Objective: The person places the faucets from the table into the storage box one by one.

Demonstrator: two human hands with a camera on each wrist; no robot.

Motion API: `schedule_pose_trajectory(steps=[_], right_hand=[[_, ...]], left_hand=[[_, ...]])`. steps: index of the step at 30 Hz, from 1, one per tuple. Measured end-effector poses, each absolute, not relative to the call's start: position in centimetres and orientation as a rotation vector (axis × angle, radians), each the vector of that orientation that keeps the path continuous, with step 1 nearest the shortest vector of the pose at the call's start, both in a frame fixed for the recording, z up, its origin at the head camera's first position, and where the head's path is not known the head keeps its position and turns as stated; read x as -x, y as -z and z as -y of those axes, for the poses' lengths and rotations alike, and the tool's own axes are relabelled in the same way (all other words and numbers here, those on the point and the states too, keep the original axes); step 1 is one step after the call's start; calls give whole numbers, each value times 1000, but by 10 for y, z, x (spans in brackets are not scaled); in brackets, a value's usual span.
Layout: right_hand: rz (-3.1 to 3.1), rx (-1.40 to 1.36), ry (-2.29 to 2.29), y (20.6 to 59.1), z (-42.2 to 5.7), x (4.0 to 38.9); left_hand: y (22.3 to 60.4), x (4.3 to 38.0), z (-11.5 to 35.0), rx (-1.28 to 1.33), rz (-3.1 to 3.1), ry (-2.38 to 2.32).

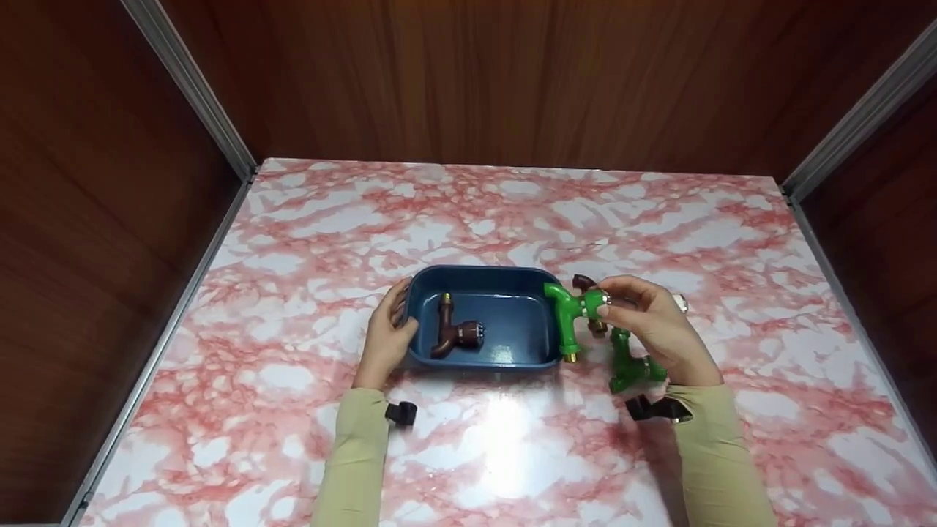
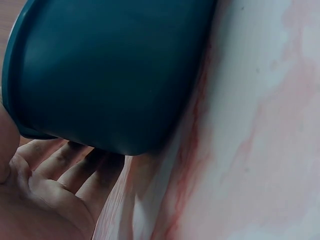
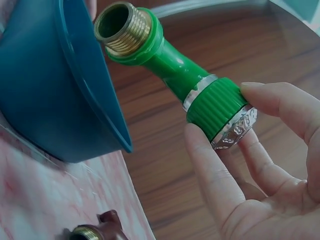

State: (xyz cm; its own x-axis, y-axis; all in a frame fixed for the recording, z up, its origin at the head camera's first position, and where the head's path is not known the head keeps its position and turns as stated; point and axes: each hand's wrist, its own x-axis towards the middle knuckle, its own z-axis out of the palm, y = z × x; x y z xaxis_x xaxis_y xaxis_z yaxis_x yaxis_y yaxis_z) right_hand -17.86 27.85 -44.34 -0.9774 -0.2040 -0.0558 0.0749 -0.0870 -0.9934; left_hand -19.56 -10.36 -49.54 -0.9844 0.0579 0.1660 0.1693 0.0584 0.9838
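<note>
In the head view, a blue plastic tub [image 1: 483, 364] stands on the table with a brown tap [image 1: 446, 329] lying inside at its left. My left hand [image 1: 388, 333] grips the tub's left end, thumb at the rim and fingers along the outer wall. My right hand [image 1: 655, 322] pinches a green tap [image 1: 566, 315] by its ribbed knob, holding it up at the tub's right rim. Its brass threaded end shows close up in the right wrist view. Beneath the right hand, another green tap [image 1: 626, 366] lies on the table. A second brown tap [image 1: 583, 282] is partly hidden behind that hand.
The red-and-white marbled table [image 1: 498, 212] reaches back to a dark wood-grain panel [image 1: 468, 80]. Similar panels with metal edge strips stand at left and right. Black straps are on both wrists.
</note>
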Motion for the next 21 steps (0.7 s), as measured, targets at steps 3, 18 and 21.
schedule_pose_trajectory(steps=[3,18,21], right_hand=[[-1984,145,2170,445,-274,180],[-1985,97,2203,453,-257,191],[-1992,82,2190,453,-253,192]], left_hand=[[495,195,104,232,2234,2086],[495,194,105,215,2252,2091],[495,194,105,218,2242,2101]])
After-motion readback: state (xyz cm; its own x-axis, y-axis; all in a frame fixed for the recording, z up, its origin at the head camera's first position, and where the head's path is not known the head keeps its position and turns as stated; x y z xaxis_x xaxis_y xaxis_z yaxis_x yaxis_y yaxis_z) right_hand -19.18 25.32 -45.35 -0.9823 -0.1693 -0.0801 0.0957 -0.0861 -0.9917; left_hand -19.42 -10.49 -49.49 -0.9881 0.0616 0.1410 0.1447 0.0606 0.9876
